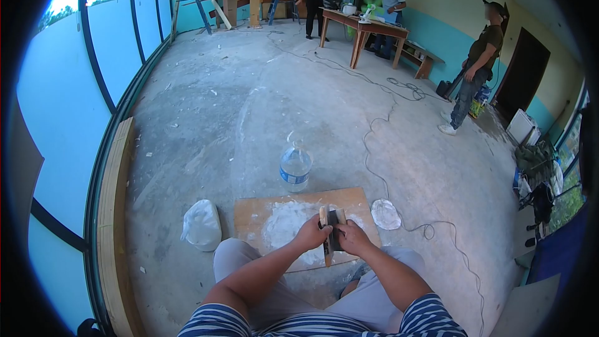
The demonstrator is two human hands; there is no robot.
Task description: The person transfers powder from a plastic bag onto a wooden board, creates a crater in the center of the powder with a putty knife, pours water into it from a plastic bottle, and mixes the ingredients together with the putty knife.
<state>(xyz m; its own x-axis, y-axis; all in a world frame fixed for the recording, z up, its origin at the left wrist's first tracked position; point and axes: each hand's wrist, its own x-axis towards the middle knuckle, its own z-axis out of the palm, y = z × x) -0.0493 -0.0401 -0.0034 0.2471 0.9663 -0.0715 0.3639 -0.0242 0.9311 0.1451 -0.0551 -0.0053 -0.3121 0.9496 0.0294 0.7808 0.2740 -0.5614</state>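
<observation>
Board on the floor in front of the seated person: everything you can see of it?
The board is a flat, tan, roughly rectangular sheet, wood-like in look. It lies on the concrete floor. White material, powder or paste, is smeared across its middle; the far corners look mostly bare. The left hand and right hand, with flat-bladed tools, hide part of it.

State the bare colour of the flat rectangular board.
The flat rectangular board is light brown, seen best in the head view.
</observation>
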